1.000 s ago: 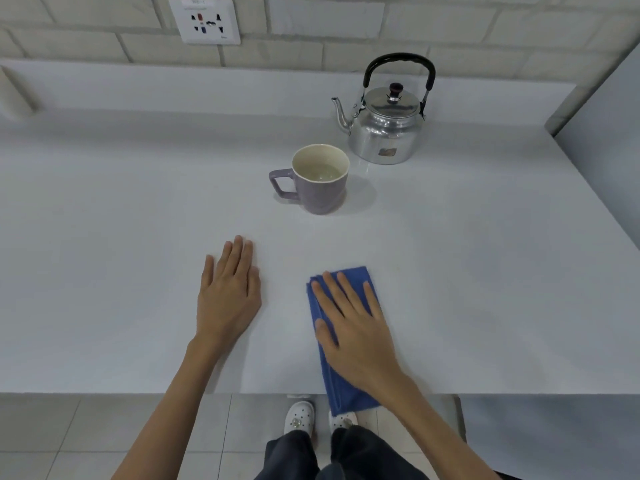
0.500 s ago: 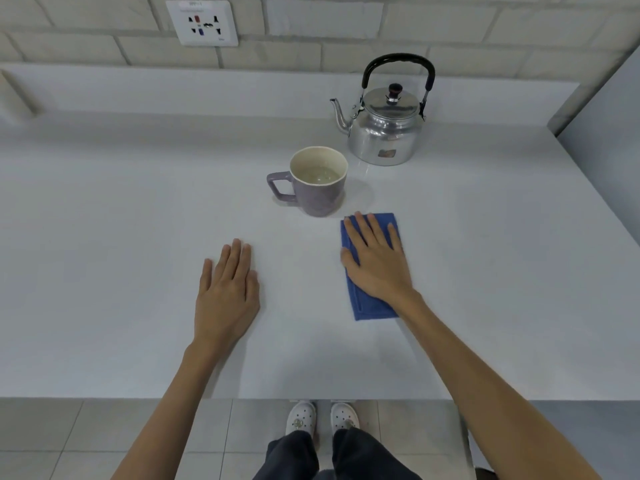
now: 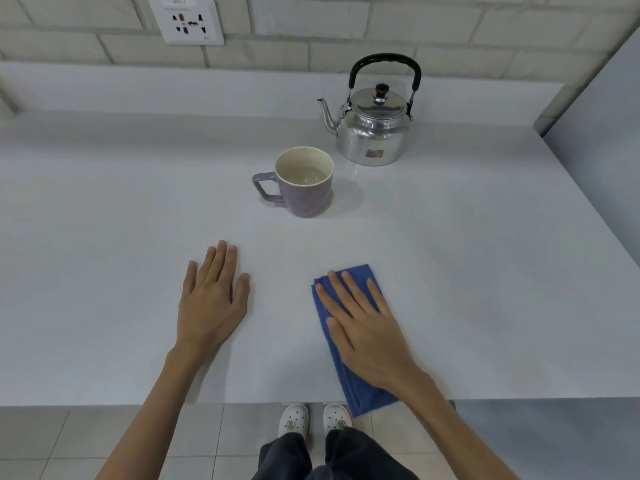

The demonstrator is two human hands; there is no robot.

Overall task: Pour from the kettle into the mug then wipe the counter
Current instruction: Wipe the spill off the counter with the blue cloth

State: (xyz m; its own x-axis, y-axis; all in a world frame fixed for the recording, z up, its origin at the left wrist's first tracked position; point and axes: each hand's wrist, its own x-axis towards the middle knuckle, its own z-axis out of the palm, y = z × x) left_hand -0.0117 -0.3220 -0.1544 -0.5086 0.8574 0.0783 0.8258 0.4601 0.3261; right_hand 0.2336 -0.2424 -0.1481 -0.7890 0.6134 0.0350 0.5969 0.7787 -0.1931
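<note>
A shiny metal kettle (image 3: 372,133) with a black handle stands upright at the back of the white counter (image 3: 104,237), its spout pointing left. In front of it and to the left sits a purple mug (image 3: 304,199) with clear liquid inside, handle to the left. My right hand (image 3: 363,327) lies flat, fingers spread, pressing on a folded blue cloth (image 3: 356,389) near the counter's front edge; the cloth's near end hangs over the edge. My left hand (image 3: 214,299) rests flat on the bare counter, holding nothing.
A brick wall with a white power socket (image 3: 187,20) rises behind a raised ledge at the back. A grey side wall (image 3: 609,116) bounds the counter on the right. Below the front edge are floor tiles and my white shoes (image 3: 313,419).
My right hand slid the blue cloth forward to beside the mug, then back toward the front edge. The left hand, mug and kettle stayed put.
</note>
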